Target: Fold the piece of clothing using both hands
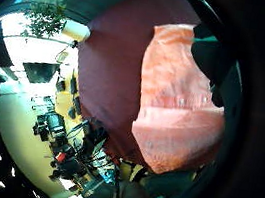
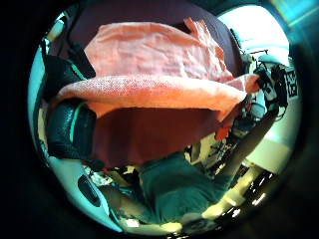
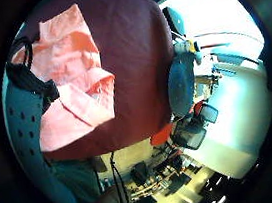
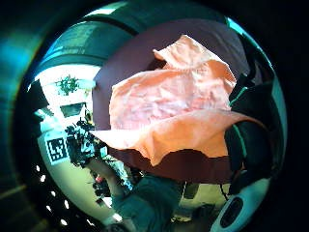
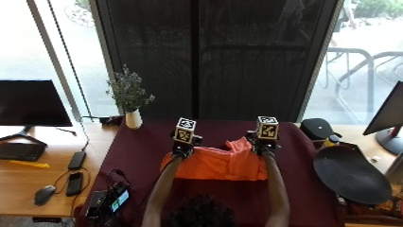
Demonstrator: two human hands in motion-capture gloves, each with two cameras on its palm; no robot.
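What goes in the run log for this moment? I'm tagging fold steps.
step: mid-fold | left hand: pinches shirt edge | right hand: pinches shirt edge | edge: lifted off tablecloth

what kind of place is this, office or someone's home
Most likely an office or lab workspace: wooden desks beside the maroon-covered table carry a monitor, keyboard and mouse, with tall windows behind.
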